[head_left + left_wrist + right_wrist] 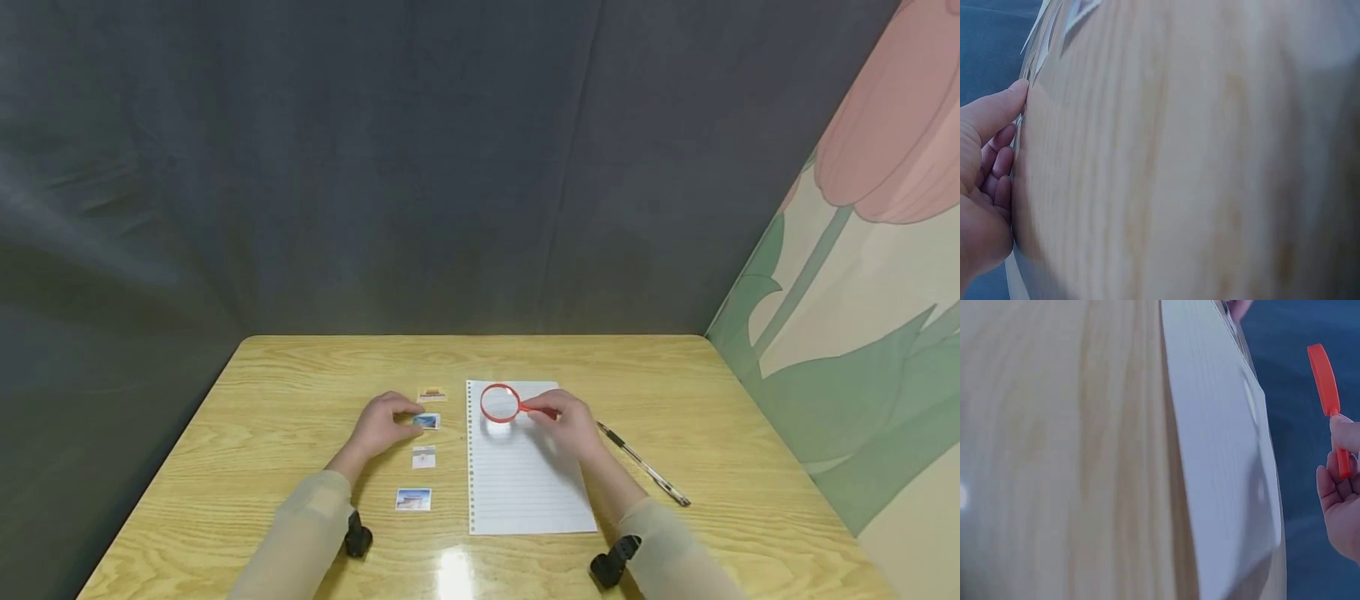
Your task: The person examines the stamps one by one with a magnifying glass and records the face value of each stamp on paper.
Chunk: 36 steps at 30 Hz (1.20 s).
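Note:
My right hand pinches the handle of a red magnifying glass, held above a lined loose-leaf sheet. In the right wrist view the red rim of the magnifying glass shows edge-on, raised off the table. On the left, the thumb and index finger of my left hand are at the top and bottom edges of a small blue picture stamp. Other stamps line up with it: an orange one behind, a pale one and a larger blue-and-pink one in front.
A black-and-clear pen lies slanted to the right of the sheet, beside my right forearm. The wooden table ends at a dark curtain behind. A wall with a painted tulip rises on the right.

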Motion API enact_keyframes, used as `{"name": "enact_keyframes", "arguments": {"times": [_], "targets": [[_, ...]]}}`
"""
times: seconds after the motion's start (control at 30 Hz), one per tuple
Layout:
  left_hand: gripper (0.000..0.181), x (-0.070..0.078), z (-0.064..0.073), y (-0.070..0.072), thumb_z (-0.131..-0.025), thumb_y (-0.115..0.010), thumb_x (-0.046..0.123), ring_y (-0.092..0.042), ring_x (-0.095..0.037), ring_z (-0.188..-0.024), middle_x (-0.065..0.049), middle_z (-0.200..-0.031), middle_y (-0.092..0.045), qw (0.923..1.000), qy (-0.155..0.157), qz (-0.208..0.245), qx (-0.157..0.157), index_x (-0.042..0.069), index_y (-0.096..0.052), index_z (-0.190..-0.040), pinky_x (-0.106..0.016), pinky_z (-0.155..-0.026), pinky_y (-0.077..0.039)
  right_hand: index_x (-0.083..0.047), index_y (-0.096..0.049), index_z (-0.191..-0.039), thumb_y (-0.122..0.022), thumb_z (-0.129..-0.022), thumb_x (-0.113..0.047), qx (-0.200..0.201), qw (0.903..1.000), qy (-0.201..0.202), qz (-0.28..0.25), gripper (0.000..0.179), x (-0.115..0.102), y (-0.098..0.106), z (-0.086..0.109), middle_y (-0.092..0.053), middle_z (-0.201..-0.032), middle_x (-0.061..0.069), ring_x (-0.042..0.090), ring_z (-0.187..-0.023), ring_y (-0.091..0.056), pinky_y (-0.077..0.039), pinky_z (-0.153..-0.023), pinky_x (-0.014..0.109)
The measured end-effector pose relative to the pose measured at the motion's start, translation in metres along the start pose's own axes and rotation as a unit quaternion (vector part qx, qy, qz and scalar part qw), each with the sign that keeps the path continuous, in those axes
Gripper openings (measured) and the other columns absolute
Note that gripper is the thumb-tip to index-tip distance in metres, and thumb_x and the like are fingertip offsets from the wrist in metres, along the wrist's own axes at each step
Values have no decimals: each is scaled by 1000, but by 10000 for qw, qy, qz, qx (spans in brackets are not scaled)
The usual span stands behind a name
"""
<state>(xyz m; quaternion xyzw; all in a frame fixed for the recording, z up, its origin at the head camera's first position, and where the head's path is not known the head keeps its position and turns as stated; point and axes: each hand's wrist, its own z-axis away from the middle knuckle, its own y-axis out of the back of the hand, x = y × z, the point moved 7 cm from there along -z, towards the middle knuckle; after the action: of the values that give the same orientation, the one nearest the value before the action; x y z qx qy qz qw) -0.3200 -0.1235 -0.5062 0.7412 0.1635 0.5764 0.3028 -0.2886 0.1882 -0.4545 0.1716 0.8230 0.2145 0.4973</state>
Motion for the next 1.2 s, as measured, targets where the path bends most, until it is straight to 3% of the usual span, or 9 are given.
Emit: {"name": "enact_keyframes", "arguments": {"times": [0.37,0.63,0.83,1.0,1.2], "targets": [[28,2,0,-1,-78,-84,11,-60,-25,-103,0,-104,-65,10000,-80,-42,13,10,-77,-105,-46,-95,-49,-11,-80,-89,-80,-79,0,-183,9988,420,186,15,-22,-54,-14,-70,-84,-2,12,-78,-59,-50,-65,24],[28,2,0,0,-77,-86,11,-60,-26,-100,-2,-101,-66,9997,-190,-126,94,8,-77,-103,-46,-93,-50,-11,-80,-91,-79,-82,-3,-395,9982,187,410,12,-32,-84,-19,-70,-88,-2,17,-88,-64,-53,-78,32],[27,3,-1,1,-74,-87,9,-61,-27,-99,-3,-100,-66,9993,-296,-143,195,4,-76,-99,-47,-92,-50,-10,-80,-91,-79,-83,-6,-490,9973,239,500,9,-38,-98,-22,-71,-89,0,19,-90,-64,-53,-84,37],[25,4,-1,2,-72,-87,6,-61,-28,-98,-5,-99,-67,9981,-509,-197,268,3,-76,-94,-46,-92,-50,-10,-79,-90,-79,-83,-7,-539,9970,197,521,8,-41,-104,-23,-70,-89,0,18,-88,-64,-53,-82,35],[24,3,-2,2,-71,-88,6,-61,-27,-98,-6,-100,-67,9982,-501,-196,248,3,-76,-93,-45,-93,-50,-9,-79,-89,-78,-84,-5,-518,9974,130,481,7,-41,-108,-23,-71,-88,0,18,-87,-64,-53,-81,34]]}}
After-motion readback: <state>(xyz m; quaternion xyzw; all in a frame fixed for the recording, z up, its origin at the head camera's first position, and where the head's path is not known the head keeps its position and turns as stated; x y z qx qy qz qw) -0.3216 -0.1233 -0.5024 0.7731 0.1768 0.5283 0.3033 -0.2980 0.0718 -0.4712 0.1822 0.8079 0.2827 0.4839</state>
